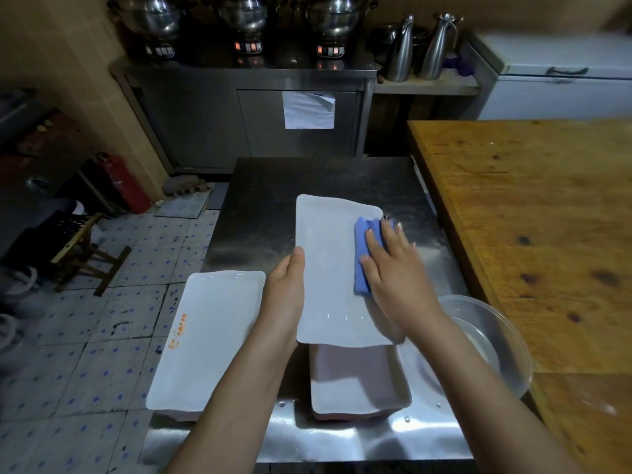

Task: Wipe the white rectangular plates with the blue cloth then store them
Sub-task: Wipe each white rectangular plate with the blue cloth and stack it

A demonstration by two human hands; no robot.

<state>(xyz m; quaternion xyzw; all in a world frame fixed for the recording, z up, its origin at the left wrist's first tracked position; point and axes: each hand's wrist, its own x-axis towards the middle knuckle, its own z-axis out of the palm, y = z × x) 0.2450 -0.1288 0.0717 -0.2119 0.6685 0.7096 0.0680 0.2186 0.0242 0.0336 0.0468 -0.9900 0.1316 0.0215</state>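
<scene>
Dim overall, light from overhead. Glare streaks on table (342, 436) near edge; plate (328, 254) bright, washed out. Shadow over near plate (355, 378). Wide-angle bend at edges, corners dark, bg pots (246, 15) soft.

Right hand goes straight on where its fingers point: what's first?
Probably the right hand meets the far rim of the plate, just past the cloth; beyond that, steel table. Depth unclear.

A round basin (492, 340) sits at the right edge of the steel counter (260, 206), beside a wooden table (530, 217). Beyond the counter's far edge stands a steel cabinet (191, 111) with a paper sheet (308, 109) on its door (one corner curling) and three pots (246, 15) on top. Off the left edge, a red fire extinguisher (116, 183) and a wooden stool (82, 248) stand on the floor.
</scene>
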